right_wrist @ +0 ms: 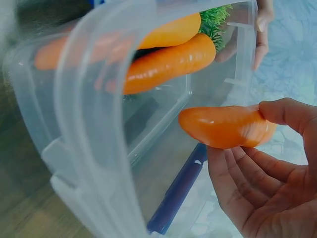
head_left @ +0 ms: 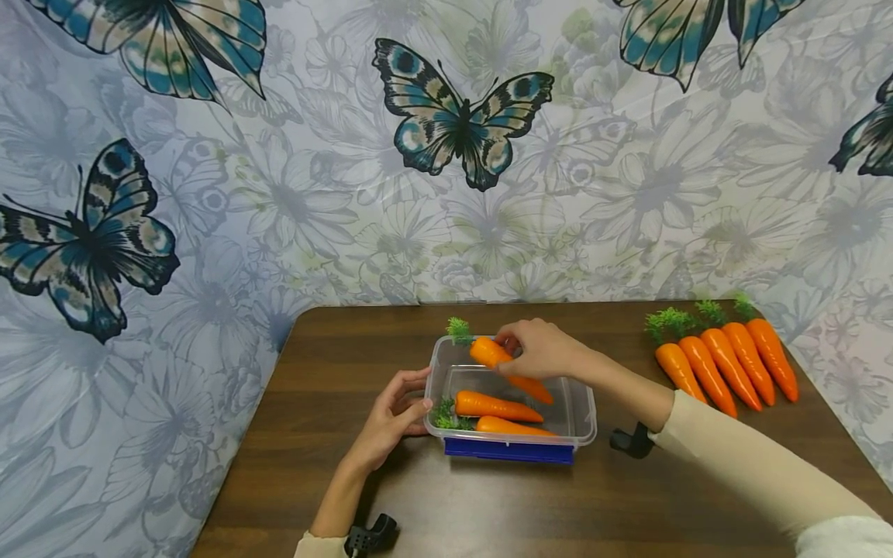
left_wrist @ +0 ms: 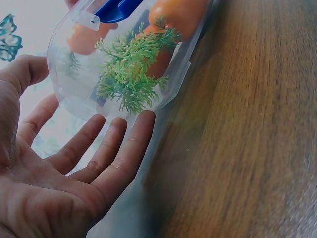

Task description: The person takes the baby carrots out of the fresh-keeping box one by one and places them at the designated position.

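A clear plastic box (head_left: 582,411) with a blue latch on its near side stands on the table. Two orange carrots (head_left: 495,406) with frilly green tops lie inside it, side by side. Over the box's far part, my right hand (head_left: 540,349) pinches another carrot (right_wrist: 223,126) between thumb and fingers; it slants with its tip down to the right and its green top up at the left rim. My left hand (head_left: 394,415) rests against the box's left end. Its fingers (left_wrist: 126,153) are spread and fairly straight in the left wrist view, their tips touching the clear wall.
Several carrots (head_left: 725,364) lie in a row at the back right of the brown wooden table (head_left: 335,341). Behind the table hangs a butterfly-patterned cloth (head_left: 314,194). A second blue latch (right_wrist: 178,191) shows on the box in the right wrist view.
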A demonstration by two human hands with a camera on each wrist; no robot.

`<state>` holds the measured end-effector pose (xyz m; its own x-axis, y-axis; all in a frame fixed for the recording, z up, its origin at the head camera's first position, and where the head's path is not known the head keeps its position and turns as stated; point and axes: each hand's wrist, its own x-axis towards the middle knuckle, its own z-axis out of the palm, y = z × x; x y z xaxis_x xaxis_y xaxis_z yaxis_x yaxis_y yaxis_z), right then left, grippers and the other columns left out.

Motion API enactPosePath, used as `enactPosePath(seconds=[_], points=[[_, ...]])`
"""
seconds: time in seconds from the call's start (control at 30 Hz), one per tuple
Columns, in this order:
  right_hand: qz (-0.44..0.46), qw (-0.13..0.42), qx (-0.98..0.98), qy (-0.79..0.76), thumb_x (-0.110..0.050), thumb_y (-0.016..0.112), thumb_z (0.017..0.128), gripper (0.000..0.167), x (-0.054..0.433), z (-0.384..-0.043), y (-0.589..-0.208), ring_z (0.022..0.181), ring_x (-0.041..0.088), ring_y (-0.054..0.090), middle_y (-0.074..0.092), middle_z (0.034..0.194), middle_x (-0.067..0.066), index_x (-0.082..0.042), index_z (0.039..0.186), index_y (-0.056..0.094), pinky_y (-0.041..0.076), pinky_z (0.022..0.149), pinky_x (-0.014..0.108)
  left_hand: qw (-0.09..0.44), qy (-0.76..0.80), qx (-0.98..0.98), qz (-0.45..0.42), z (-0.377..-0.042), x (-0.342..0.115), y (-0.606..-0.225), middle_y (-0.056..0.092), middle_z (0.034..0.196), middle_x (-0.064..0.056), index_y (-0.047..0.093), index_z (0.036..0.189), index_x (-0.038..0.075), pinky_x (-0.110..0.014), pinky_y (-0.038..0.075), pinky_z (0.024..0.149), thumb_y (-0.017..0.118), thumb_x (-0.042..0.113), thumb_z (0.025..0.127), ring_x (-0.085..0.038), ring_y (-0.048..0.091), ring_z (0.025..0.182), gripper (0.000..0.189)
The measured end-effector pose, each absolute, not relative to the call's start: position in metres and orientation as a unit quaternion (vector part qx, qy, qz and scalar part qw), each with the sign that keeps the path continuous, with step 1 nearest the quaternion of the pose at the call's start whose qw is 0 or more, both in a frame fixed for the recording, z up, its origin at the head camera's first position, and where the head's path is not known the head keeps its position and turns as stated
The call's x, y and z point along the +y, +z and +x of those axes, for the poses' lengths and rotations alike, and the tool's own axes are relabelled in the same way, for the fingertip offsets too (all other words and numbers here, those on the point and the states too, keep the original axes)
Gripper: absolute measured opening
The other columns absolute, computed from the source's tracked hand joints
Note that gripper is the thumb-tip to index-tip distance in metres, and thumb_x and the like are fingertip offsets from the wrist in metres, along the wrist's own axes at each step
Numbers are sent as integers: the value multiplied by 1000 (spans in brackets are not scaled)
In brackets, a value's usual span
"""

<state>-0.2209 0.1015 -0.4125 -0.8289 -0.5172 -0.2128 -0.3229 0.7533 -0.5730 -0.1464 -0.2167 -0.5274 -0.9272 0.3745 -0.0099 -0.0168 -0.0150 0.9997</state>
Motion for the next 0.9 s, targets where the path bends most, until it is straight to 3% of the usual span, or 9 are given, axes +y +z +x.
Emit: enactPosePath(seconds=[0.33, 0.9], points=[[-216, 167, 915, -298, -38, 80, 93, 48, 122, -214, -414, 92, 14, 71, 79, 106, 3, -10, 132, 72, 62, 79, 31, 141, 700, 688, 130, -148, -216, -527, 48, 155, -30, 47, 156, 13, -48, 68, 80, 66, 11, 107, -36, 68, 122, 53], [-187, 127, 924, -310, -43, 76, 97, 52, 165, -206, -401, 101, 18, 70, 77, 115, 5, -10, 137, 69, 58, 83, 36, 139, 698, 690, 131, -148, -216, -528, 49, 155, -30, 47, 156, 13, -49, 68, 81, 66, 11, 107, -36, 69, 121, 53]])
